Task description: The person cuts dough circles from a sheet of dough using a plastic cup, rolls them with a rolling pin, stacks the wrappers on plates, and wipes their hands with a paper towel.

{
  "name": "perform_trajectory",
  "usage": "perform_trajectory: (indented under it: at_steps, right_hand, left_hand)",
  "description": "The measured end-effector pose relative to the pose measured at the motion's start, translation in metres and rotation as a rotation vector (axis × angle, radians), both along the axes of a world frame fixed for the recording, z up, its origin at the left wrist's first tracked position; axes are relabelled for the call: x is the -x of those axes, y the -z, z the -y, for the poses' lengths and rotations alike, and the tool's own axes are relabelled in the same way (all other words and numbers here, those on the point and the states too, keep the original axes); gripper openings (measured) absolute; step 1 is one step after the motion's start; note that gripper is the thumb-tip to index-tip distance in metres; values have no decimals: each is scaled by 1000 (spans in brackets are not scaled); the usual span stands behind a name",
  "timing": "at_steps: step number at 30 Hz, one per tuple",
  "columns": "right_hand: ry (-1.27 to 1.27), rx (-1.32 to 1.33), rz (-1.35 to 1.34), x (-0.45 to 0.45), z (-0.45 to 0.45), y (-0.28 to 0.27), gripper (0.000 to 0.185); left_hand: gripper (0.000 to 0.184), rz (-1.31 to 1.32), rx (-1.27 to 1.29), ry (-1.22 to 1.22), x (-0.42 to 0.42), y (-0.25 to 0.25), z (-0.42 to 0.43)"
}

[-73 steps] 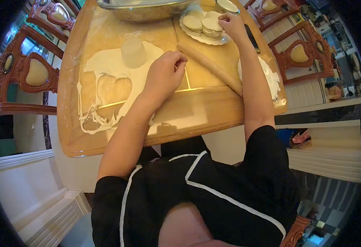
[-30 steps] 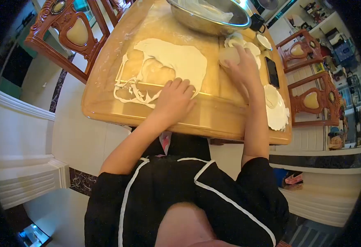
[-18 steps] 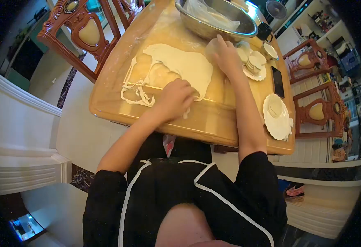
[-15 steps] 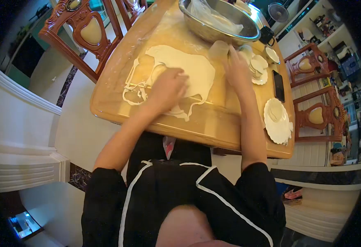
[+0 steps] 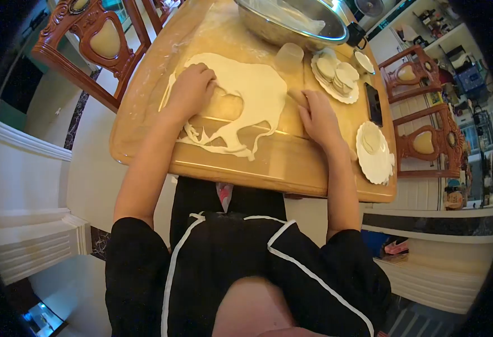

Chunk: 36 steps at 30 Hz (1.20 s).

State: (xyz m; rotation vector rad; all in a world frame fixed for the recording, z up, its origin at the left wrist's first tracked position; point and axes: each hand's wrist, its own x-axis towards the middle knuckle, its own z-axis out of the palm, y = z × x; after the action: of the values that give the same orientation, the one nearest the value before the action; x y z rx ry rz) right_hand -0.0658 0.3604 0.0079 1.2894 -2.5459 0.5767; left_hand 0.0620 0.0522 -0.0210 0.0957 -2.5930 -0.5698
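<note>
A thin sheet of pale dough (image 5: 252,84) lies on the table, with a large gap and ragged strips along its left and near sides. My left hand (image 5: 193,92) is closed on the sheet's left part, fingers curled down at its edge; the fingertips are partly hidden. To the right of the dough, my right hand (image 5: 320,119) is closed round what looks like a wooden rolling pin (image 5: 296,95), mostly covered by the hand. Just beyond it stands a translucent cup (image 5: 289,58). A scalloped white plate (image 5: 350,96) holds several round dough pieces (image 5: 345,76).
A large metal bowl (image 5: 291,31) with a plastic bag stands at the far side. Near the right edge of the table (image 5: 280,174) are a phone (image 5: 373,105), a small white bowl (image 5: 363,62) and another white plate (image 5: 373,163) with dough rounds. Carved chairs (image 5: 97,45) flank the table.
My left hand has moved left and away from me across the dough, and the gap there now shows. My right hand has come back from beside the cup towards me.
</note>
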Motion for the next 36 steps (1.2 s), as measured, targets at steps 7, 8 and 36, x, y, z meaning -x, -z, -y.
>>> perform_trajectory:
  at_steps: [7,8,36]
  right_hand:
    - [-279,-43,81,-20,49,-8,37]
    - [-278,-47,83,-18,54,-3,37]
    - [-190,-204,-119,5,65,3,40]
  left_hand:
    - [18,-252,89,103,7,8,-10]
    - [20,-206,74,143,6,10,-10]
    - [28,-86,3,126,5,9,-2]
